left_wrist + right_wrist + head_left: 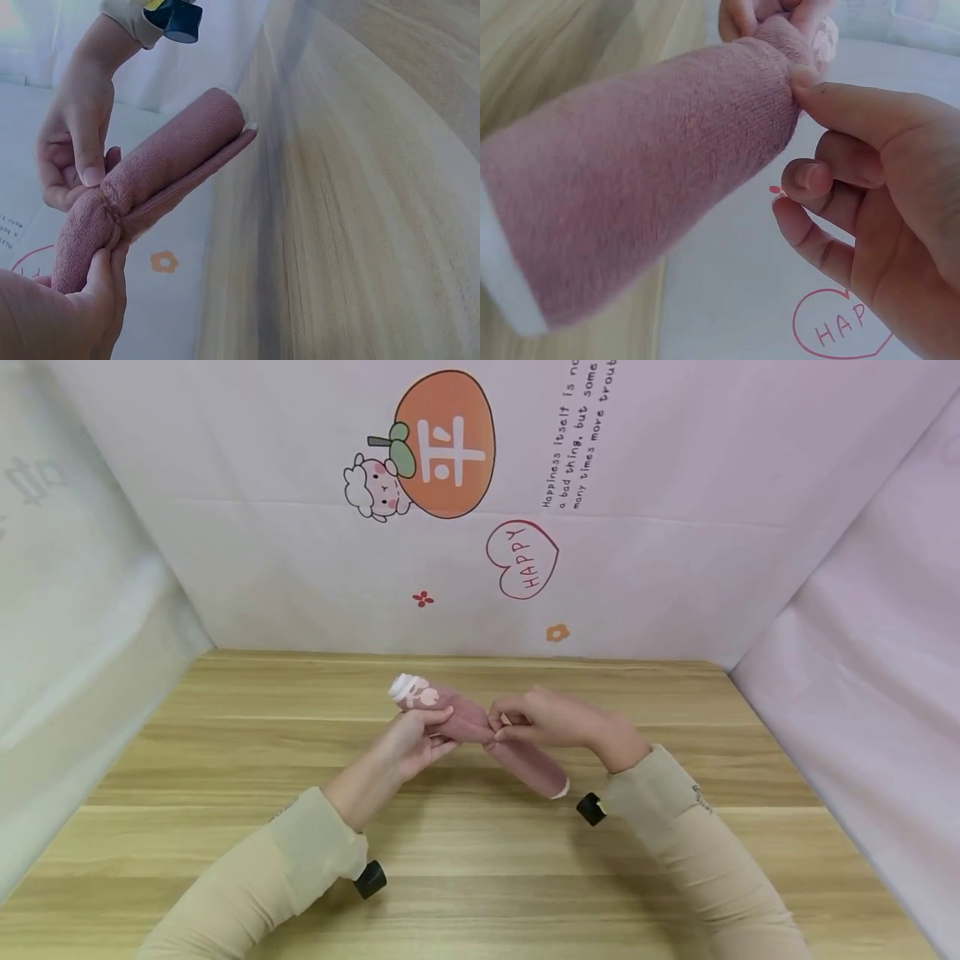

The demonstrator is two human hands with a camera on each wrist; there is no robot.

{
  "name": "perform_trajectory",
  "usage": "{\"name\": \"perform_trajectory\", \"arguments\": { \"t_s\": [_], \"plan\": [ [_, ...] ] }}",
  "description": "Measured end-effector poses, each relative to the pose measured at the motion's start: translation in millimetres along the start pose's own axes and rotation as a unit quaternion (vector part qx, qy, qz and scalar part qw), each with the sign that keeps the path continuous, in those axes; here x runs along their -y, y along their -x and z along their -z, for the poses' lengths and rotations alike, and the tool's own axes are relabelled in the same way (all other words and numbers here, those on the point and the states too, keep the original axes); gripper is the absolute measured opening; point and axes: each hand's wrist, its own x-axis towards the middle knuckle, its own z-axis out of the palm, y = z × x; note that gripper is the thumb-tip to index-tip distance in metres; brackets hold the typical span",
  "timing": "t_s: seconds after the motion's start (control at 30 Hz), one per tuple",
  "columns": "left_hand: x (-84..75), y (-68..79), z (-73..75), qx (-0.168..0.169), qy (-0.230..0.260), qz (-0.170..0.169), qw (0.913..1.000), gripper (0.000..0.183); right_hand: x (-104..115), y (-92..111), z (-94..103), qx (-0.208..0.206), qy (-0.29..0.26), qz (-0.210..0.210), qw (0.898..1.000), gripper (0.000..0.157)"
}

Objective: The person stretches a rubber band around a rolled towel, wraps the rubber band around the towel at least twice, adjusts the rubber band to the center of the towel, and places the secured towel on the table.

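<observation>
A dusty-pink rolled towel [528, 767] with white ends and a pale flower print near its left end is held above the table. It narrows to a pinched waist [111, 211] in the middle, where a thin dark line crosses it in the left wrist view. My left hand [412, 743] grips the left half, thumb on top and fingers beneath. At the waist, my right hand [551, 718] pinches the cloth with its fingertips. Seen in the right wrist view, the thumb [847, 109] presses against the towel's edge while the other fingers curl below it.
Under the hands is a wood-grain table [465, 860]. A white printed cloth [262, 527] hangs behind it, and white cloth sides [870, 635] close it in left and right. Small black devices [370, 880] sit at both cuffs.
</observation>
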Motion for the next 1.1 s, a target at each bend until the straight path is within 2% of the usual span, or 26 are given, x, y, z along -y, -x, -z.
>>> {"name": "perform_trajectory", "arguments": {
  "t_s": [0.2, 0.4, 0.67, 0.9, 1.1],
  "plan": [
    [1.4, -2.9, 3.6, 0.006, 0.016, 0.013, 0.9998, 0.038, -4, 0, -2.5, -0.017, -0.026, 0.011, 0.999, 0.008],
    [1.0, -7.0, 7.4, 0.046, 0.037, 0.017, 0.9981, 0.053, -14, 4, -5.4, -0.056, -0.082, 0.005, 0.995, 0.006],
    [0.7, -10.9, 12.0, 0.066, 0.064, 0.011, 0.9957, 0.054, -23, 9, -8.2, -0.1, -0.077, -0.023, 0.992, 0.025],
    [2.4, -9.2, 10.5, 0.06, 0.079, -0.005, 0.9951, 0.054, -27, 8, -11.6, -0.086, -0.139, -0.04, 0.986, 0.033],
    [3.9, -7.7, 6.5, 0.032, 0.106, -0.018, 0.9937, 0.028, -28, 6, -16.0, -0.107, -0.124, -0.038, 0.986, 0.032]
  ]
}}
